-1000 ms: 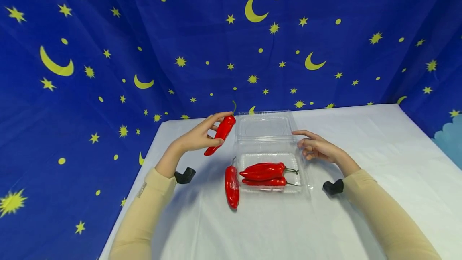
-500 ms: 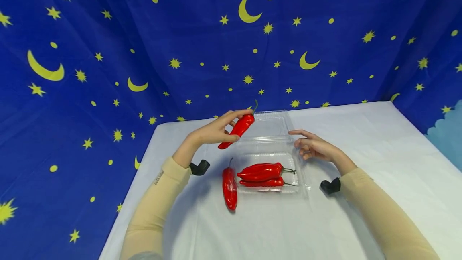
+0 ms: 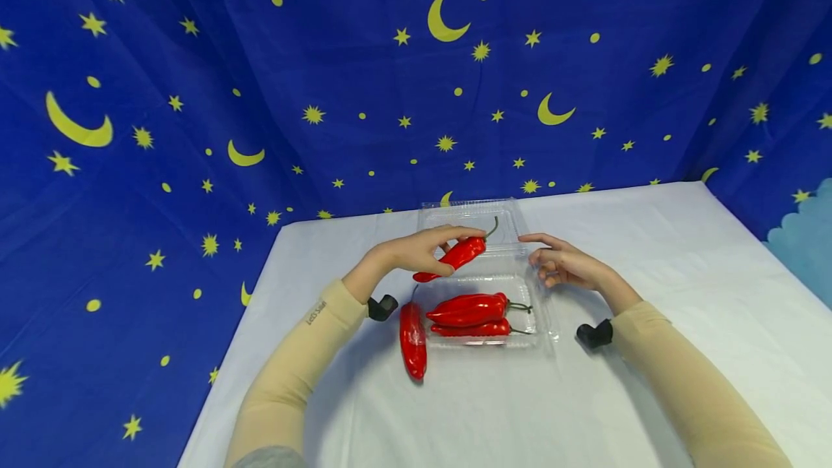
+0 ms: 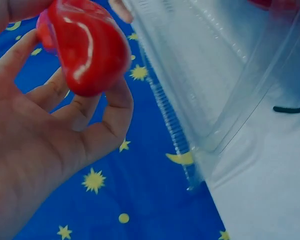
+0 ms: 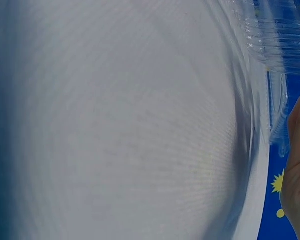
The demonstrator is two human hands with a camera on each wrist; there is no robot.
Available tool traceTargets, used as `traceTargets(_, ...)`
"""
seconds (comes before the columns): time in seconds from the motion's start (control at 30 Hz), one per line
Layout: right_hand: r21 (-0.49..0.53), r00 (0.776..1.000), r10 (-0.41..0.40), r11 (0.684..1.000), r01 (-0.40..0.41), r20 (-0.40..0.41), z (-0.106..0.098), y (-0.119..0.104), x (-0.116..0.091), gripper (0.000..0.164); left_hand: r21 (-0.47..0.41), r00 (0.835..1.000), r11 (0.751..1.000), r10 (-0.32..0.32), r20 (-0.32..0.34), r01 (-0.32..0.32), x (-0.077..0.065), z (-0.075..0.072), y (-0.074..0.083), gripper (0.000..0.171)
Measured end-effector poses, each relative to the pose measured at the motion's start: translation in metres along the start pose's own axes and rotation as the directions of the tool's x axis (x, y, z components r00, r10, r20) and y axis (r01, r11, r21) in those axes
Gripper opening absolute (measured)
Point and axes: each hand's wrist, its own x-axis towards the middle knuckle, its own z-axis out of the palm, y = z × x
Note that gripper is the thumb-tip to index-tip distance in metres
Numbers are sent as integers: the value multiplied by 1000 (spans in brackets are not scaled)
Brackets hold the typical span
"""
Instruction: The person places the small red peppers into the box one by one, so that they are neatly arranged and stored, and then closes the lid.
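Note:
My left hand [image 3: 414,250] holds a red pepper [image 3: 466,251] with a green stem between thumb and fingers, above the back of a clear plastic clamshell box [image 3: 520,284]. The left wrist view shows the held pepper [image 4: 92,55] close up, its stem out of sight. Inside the box's front half lie two red peppers [image 3: 466,309], side by side, stems to the right. By the box's right side is my right hand [image 3: 567,263], index finger stretched toward the lid edge, other fingers loosely bent. Whether it touches the plastic is hard to tell.
Another red pepper [image 3: 413,341] lies on the white tablecloth [image 3: 494,410], just left of the box. The box's lid [image 3: 455,217] is folded back toward the blue curtain [image 3: 364,78], which has yellow moons and stars. Black wrist mounts [image 3: 594,336] stick out from the sleeves.
My left hand has carried its pepper rightward, then down, from left of the box to over it, tipping the pepper flatter. My right hand has stayed put. The head view has shifted slightly.

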Motion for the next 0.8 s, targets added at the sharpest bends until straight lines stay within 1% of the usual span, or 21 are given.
traceTargets(0.13, 5, 1000, -10, 1000, 10, 1, 0, 0, -1, 53, 21, 999, 999, -30, 45, 29, 9, 8, -3, 73)
traceTargets(0.3, 11, 1000, -10, 1000, 10, 10, -1, 0, -1, 52, 33, 993, 997, -72, 95, 69, 17, 16, -6, 74)
traceTargets(0.47, 1, 1000, -5, 1000, 5, 2, 0, 1, 0, 52, 57, 987, 993, -105, 124, 99, 23, 24, -9, 75)
traceTargets(0.67, -7, 1000, -1, 1000, 1, 1, 1, 1, 0, 53, 160, 978, 981, -134, 158, 109, 28, 30, -11, 76)
traceTargets(0.8, -19, 1000, -13, 1000, 13, 9, -1, 1, -1, 54, 225, 974, 969, -140, 175, 99, 31, 34, -10, 76)
